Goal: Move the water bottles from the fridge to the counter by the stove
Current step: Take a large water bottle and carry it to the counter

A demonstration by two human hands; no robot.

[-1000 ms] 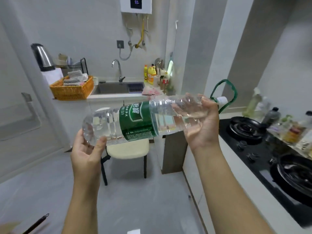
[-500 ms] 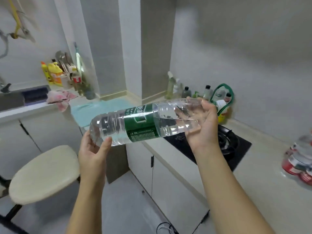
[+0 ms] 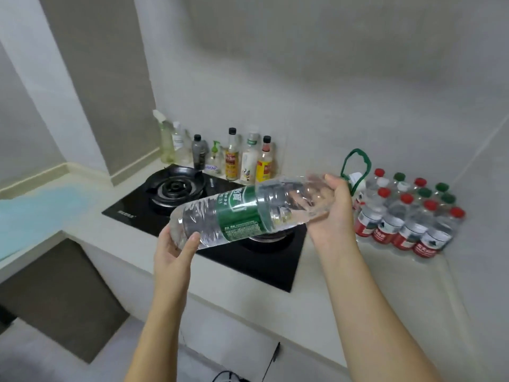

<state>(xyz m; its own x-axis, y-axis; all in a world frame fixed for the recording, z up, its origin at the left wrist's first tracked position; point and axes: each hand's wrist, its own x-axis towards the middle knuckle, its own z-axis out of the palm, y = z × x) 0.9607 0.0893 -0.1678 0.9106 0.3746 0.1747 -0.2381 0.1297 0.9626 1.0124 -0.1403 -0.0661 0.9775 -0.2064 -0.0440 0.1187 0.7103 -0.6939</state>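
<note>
I hold a large clear water bottle point(image 3: 242, 213) with a green label, lying almost sideways in the air above the black gas stove point(image 3: 192, 205). My left hand point(image 3: 176, 249) cups its base. My right hand point(image 3: 333, 213) grips its shoulder near the neck, where a green carry loop point(image 3: 355, 166) sticks up by the white cap. To the right of the stove, on the pale counter point(image 3: 344, 285), stand several small water bottles point(image 3: 407, 216) with red and green caps, grouped against the wall.
Several sauce and oil bottles point(image 3: 234, 158) line the wall behind the stove's left burner point(image 3: 175, 187). A light blue mat point(image 3: 35, 210) lies on the counter to the left. The counter ends at the corner wall on the right. A cable point(image 3: 228, 377) lies on the floor below.
My view has swung right, away from the sink and stool, onto the stove and the counter with small bottles. Both hands kept their hold and carried the big bottle over the stove.
</note>
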